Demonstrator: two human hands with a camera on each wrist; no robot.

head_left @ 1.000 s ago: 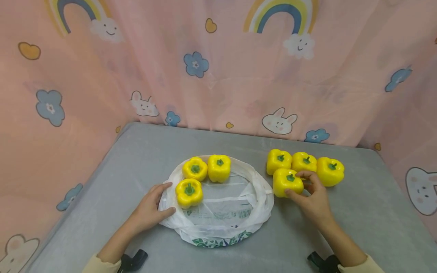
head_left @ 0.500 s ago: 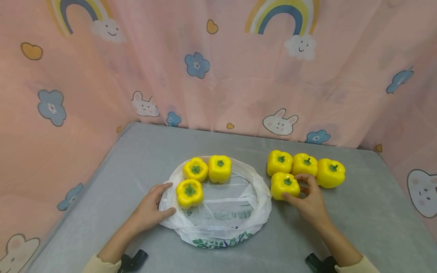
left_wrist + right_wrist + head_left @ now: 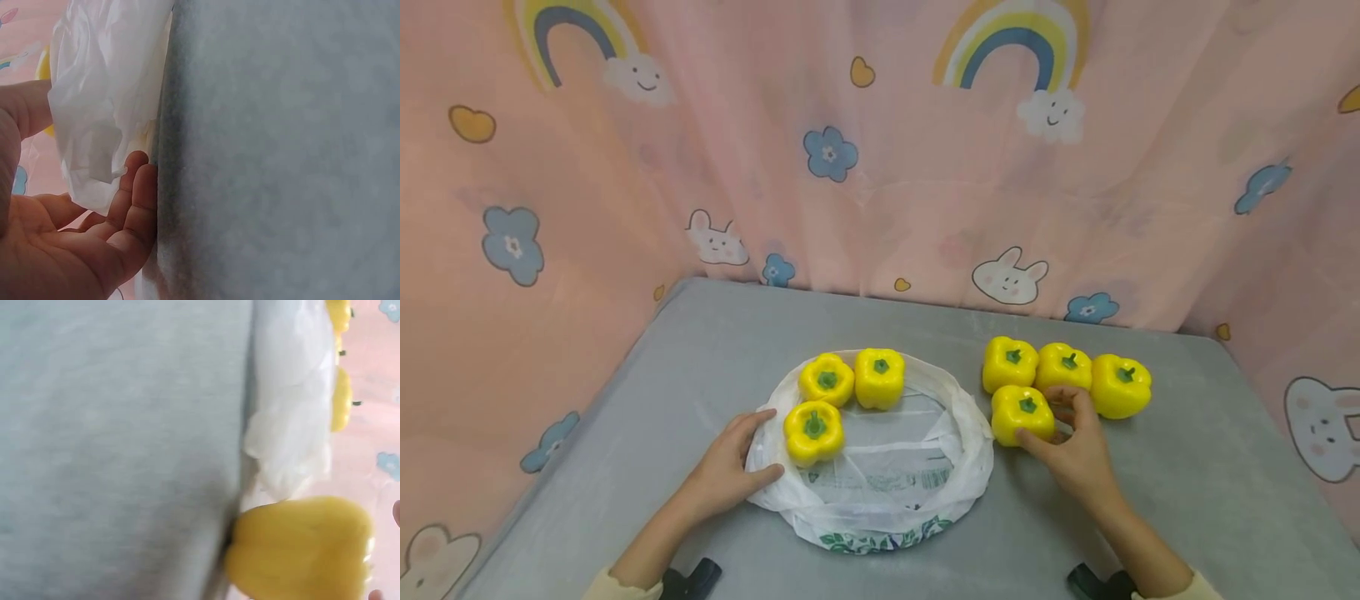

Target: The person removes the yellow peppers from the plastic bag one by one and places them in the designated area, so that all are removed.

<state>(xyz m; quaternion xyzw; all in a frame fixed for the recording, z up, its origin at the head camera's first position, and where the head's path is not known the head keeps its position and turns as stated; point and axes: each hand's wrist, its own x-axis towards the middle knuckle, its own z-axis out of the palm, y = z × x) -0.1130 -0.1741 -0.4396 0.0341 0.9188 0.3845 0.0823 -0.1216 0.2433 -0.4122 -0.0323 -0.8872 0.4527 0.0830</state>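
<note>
Since the earliest frame, the front pepper [image 3: 1022, 415] had moved slightly left and towards the person, the right hand [image 3: 1078, 452] going with it, while the 3 peppers in the back row [image 3: 1063, 364] had kept their places on the desk [image 3: 730, 333]. The front pepper stood just outside the right edge of the white bag [image 3: 887, 518], stem up; whether it touched the plastic could not be told. The right thumb and fingers bracketed it, but the pictures did not settle whether they pressed on it. The left hand [image 3: 730, 458] held the bag's left edge, thumb over the rim and fingers against the outer wall. Inside the bag, 3 more peppers [image 3: 814, 435] stood towards the left and far sides. The likeliest trouble was at the right rim: thin and unsupported there, it could have folded inward or snagged if the front pepper was pushed against it. A loose grip on the smooth, rounded skin could have let the pepper tip, and the right fingertips, so near the back row, could have nudged it. A sharp left-hand tug might have toppled the peppers inside.
</note>
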